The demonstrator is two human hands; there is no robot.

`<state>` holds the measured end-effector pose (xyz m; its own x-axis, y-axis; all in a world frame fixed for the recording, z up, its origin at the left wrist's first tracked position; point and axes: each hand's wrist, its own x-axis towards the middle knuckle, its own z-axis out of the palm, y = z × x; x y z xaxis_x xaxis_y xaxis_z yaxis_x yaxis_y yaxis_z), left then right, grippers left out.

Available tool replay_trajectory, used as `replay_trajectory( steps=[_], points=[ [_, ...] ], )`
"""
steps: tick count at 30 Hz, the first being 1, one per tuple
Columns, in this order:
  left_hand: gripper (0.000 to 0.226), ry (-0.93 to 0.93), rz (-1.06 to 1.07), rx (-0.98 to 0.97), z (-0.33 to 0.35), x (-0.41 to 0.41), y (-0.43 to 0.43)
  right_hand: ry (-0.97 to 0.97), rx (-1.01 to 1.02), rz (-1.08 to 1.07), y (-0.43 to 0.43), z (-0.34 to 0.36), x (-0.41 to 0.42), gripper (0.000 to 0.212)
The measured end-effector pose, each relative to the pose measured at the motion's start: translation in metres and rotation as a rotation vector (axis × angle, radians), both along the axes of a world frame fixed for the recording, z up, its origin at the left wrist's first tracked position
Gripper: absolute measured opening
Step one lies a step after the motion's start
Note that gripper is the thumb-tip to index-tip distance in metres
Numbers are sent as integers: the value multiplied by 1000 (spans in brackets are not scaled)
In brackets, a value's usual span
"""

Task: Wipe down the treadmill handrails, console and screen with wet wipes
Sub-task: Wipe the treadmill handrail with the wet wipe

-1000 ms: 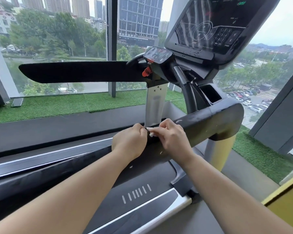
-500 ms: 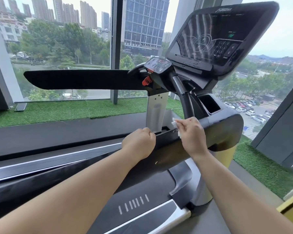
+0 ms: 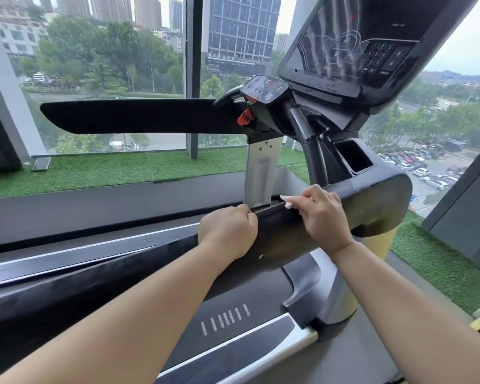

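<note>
Fingers of the right hand (image 3: pixel 326 220) pinch the wet wipe (image 3: pixel 288 202) atop the handrail (image 3: pixel 377 198), which runs down-left under the left hand (image 3: pixel 229 231), fingers curled on its edge.

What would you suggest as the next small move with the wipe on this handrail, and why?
Probably slide the right hand with the white wipe along the near handrail toward its rounded end: the wipe is pinched against the rail's top edge, the left hand grips the rail beside it, and that stretch lies ahead.

Green turf strip (image 3: pixel 100 170), glass window (image 3: pixel 108 65), parked cars (image 3: pixel 416 162)
</note>
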<state>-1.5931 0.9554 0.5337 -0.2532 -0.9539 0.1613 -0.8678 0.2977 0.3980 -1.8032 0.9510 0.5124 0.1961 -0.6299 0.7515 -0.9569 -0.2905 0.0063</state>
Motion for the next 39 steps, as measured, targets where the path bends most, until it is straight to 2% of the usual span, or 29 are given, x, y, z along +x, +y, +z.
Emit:
replay_trajectory(
  steps=[2,4,7,11,15,18,22,26,29,32,34,39],
  points=[
    [38,7,-4,5,0,0,0,-21,18,-112,-2,6,-12,23],
    [38,8,-4,3,0,-1,1,-138,74,-192,0,15,-14,17],
    [37,6,3,3,0,-2,0,-300,134,-107,8,24,16,20],
    [37,-10,19,3,0,-3,0,-194,212,59,18,9,62,26],
    [38,-19,13,-10,0,-2,-1,-144,116,63,13,0,52,32],
    [37,-7,7,-9,-2,-1,0,-96,63,10,4,0,33,26],
    [37,16,2,-4,0,0,1,-83,88,-132,-5,7,5,15],
    [36,22,-3,11,1,0,4,-236,214,-292,-2,24,-12,18],
    [35,21,9,40,3,0,3,-299,169,-160,8,26,14,21],
    [35,35,35,85,7,-3,0,-193,196,-7,15,14,49,28],
    [37,47,29,100,9,-7,-2,-127,170,18,15,6,54,37],
    [36,83,-43,49,16,-35,-7,-95,80,8,2,0,23,32]
  ],
)
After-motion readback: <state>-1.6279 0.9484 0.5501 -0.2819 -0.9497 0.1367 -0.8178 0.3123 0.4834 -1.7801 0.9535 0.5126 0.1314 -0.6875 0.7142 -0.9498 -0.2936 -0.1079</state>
